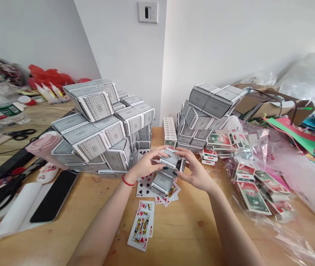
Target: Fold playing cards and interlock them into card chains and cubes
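At the middle of the wooden table, my left hand (149,161) and my right hand (192,166) hold a grey patterned block of folded playing cards (169,159) between them, fingers curled round its sides. A red cord circles my left wrist. Below the held block, another grey card block (162,182) rests on loose face-up cards (145,188); whether the two blocks are joined is unclear. Nearer me lie a few face-up cards with a king of hearts (141,227) on top.
Stacked card blocks rise at left (93,136) and right (204,111). A row of small boxes (169,131) stands between them. Card packs (253,197) and clear plastic lie at right. A black phone (54,195), scissors (2,188) and a computer mouse (47,173) are at left.
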`<move>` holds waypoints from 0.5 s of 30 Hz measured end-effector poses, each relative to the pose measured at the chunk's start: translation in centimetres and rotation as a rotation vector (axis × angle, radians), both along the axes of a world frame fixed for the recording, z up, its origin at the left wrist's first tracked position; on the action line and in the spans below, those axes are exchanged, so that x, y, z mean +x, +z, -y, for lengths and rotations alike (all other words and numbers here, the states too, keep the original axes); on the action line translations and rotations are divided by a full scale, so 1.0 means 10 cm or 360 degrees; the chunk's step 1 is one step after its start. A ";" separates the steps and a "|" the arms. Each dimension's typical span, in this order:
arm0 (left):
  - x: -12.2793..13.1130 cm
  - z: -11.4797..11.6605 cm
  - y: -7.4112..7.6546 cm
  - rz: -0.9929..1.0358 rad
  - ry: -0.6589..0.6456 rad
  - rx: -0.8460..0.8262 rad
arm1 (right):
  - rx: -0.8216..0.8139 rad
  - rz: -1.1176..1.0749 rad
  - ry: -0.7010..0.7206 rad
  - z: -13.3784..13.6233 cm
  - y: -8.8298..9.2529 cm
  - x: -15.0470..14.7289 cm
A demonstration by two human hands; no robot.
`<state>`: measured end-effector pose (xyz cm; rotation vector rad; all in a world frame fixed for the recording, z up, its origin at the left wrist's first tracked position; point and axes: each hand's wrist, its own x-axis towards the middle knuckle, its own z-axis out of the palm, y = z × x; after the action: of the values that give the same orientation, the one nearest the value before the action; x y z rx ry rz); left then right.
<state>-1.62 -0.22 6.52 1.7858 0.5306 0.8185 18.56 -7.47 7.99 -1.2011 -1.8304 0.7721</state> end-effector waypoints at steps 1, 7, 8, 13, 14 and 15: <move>-0.02 0.00 0.02 -0.0043 -0.0020 0.0026 | -0.0015 -0.0012 0.0004 0.00 0.00 0.01; -0.09 -0.04 0.05 -0.0159 0.0036 0.0089 | -0.0008 -0.0095 -0.0035 -0.02 -0.05 -0.01; -0.09 -0.05 0.04 -0.0143 0.0029 0.0086 | 0.0001 -0.0090 -0.0030 -0.02 -0.04 0.00; -0.07 -0.08 -0.03 -0.0036 0.0017 0.0070 | 0.0090 0.0089 0.0021 0.01 0.03 0.05; -0.07 -0.08 -0.03 -0.0021 0.0029 0.0066 | 0.0114 0.0136 0.0015 0.01 0.05 0.05; -0.06 -0.08 -0.04 -0.0011 0.0043 0.0056 | 0.0138 0.0173 -0.0004 0.02 0.06 0.05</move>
<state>-2.25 0.54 6.15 1.8178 0.5490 0.8455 19.01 -7.65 8.62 -1.2096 -1.9301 0.6296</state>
